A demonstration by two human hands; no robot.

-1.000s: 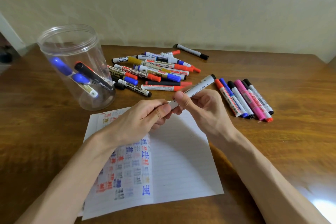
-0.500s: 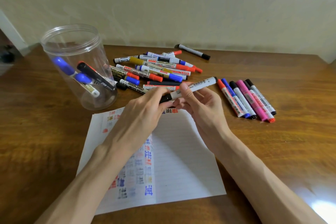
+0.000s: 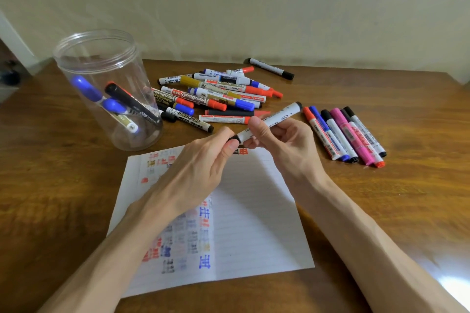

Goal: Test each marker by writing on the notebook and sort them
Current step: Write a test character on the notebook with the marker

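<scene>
In the middle of the frame, just above the top edge of the notebook [image 3: 254, 223], a white marker [image 3: 269, 121] is held up off the table [image 3: 50, 185] by both hands, tilted so its far end points to the upper right. The barrel is gripped by the right hand [image 3: 284, 145], thumb on top and fingers curled underneath. The black end nearest the camera is pinched by the left hand [image 3: 203, 168] between thumb and fingers. Whether that cap is fully seated can't really be told, since it's mostly covered by the fingertips.

The notebook is laid open and flat in the lower middle. Its left page is pretty much packed with little test scribbles in red, blue, black and a yellowish ink. The right page is mostly blank, apart from red and black marks at the very top, half hidden behind the hands.

In the upper left an open-topped clear jar [image 3: 106, 89] is stood upright, with a few markers leaned inside, two of them blue-capped. Just right of it, a messy pile of markers [image 3: 216, 94] is spread across the upper middle. One black-capped marker [image 3: 270, 68] is left on its own behind the pile, near the wall. At the right, a neat row of markers [image 3: 343, 132] is lined up side by side.
</scene>
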